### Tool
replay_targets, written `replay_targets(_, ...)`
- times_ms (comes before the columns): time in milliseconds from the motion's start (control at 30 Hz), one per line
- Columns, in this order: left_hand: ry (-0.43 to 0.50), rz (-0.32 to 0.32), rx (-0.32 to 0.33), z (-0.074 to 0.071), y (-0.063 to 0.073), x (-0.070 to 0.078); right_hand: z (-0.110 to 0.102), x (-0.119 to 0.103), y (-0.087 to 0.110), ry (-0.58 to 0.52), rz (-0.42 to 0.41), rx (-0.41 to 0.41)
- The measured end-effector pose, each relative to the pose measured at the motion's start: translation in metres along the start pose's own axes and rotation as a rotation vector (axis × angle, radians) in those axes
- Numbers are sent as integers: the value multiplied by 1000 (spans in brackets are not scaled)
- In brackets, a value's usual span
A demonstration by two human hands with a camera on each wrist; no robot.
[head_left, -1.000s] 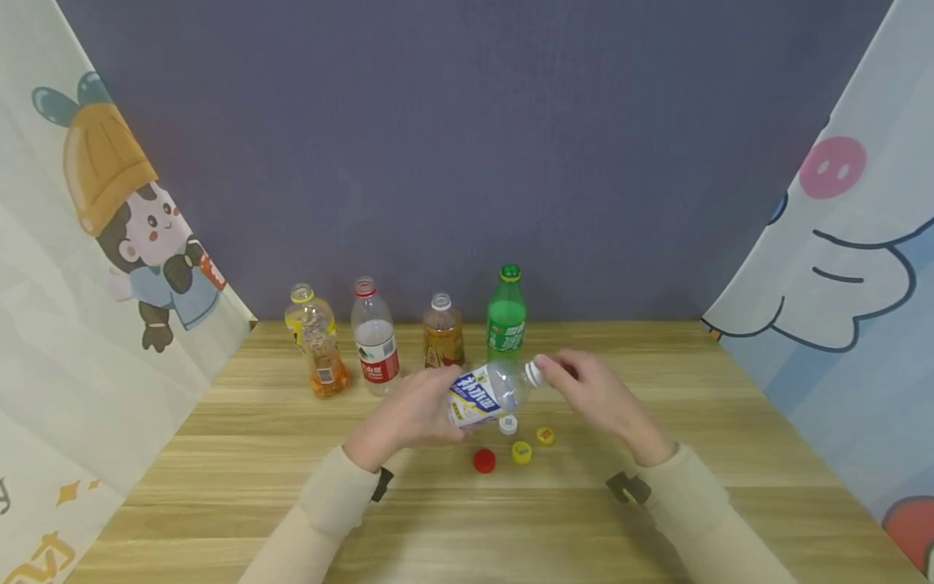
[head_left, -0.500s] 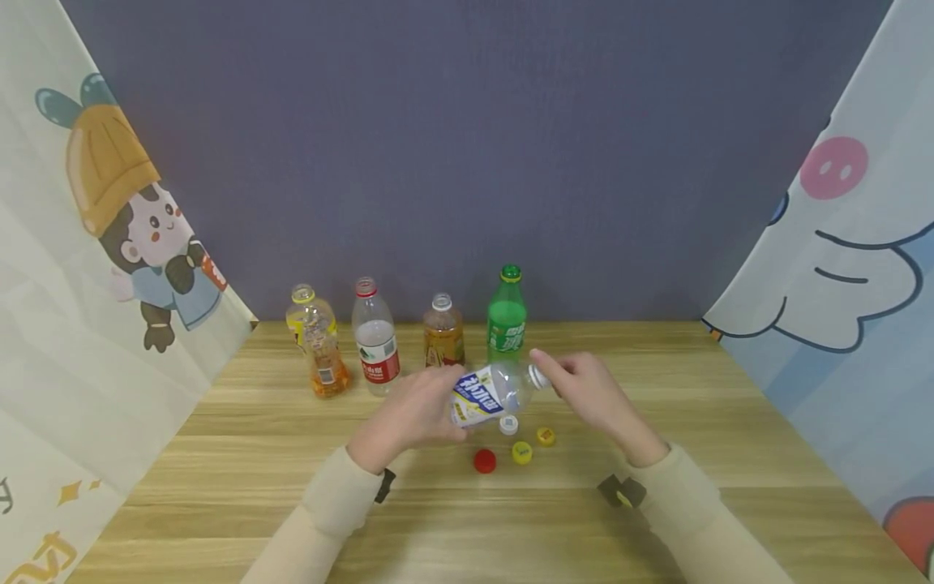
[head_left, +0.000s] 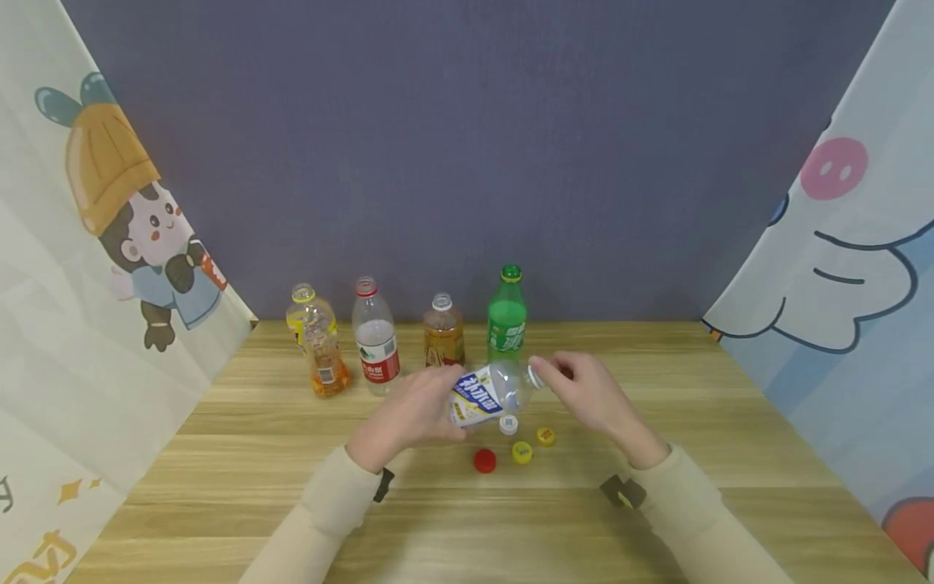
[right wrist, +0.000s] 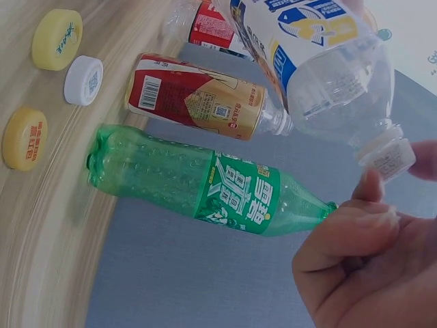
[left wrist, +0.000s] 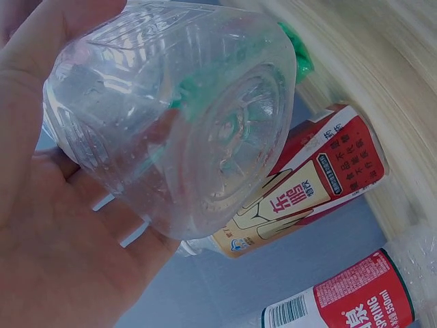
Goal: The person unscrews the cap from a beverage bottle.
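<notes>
My left hand grips the body of a clear plastic bottle with a blue-and-white label, held tilted above the table with its neck to the right. In the left wrist view the bottle's ribbed base faces the camera and looks free of liquid. My right hand pinches the white cap on the bottle's neck between thumb and fingers. Below the bottle lie a red cap, a white cap, a yellow cap and an orange-yellow cap.
Uncapped bottles stand along the back: one with orange liquid, a red-labelled clear one, a brown-and-yellow-labelled one and a green one. A dark panel rises behind the wooden table.
My right hand's thumb and fingers have shifted around the white cap, the thumb lifting and coming back down. My left hand and the bottle have stayed nearly still.
</notes>
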State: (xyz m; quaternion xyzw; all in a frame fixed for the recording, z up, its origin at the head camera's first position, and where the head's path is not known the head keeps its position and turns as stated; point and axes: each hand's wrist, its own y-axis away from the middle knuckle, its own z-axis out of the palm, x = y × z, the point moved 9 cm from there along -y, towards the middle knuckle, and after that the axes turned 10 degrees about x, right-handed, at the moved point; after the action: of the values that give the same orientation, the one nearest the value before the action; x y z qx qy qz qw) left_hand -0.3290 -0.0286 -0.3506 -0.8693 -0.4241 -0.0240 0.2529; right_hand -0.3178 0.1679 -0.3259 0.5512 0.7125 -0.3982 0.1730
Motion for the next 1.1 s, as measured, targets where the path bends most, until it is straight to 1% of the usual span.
replay_targets(67,5,-1,0,0,0,0,-1,0,0,-5,-5,4)
replay_targets(100,7,-1,0,0,0,0,-1,1,0,-9,5,4)
replay_targets(167,14,-1,0,0,1,0,-2,4,0,-6,37,7)
replay_targets(300,16,-1,-1,2,1,-1,-2,11,0,22,129,4)
replay_targets(367,13,0,-3,3,1,-2,-1,12,0,32,150,-7)
replay_targets(467,7,0,-6,4,0,-2,2,12,0,22,160,-29)
replay_targets(600,5,0,-2,3,1,-1,5,9,0,-11,143,-61)
replay_targets(700,9,-2,2,3,1,-2,5,6,0,-25,112,-70)
replay_targets(867,7,-11,-2,3,3,-3,5,1,-1,-8,25,-54)
replay_targets(933,9,-14,-5,3,3,-3,5,0,-1,-7,4,-47)
replay_targets(1000,15,-18,-7,3,3,-4,5,1,-1,-14,4,-43)
replay_targets(1100,19,-18,-5,3,3,-4,4,1,0,-13,30,-39)
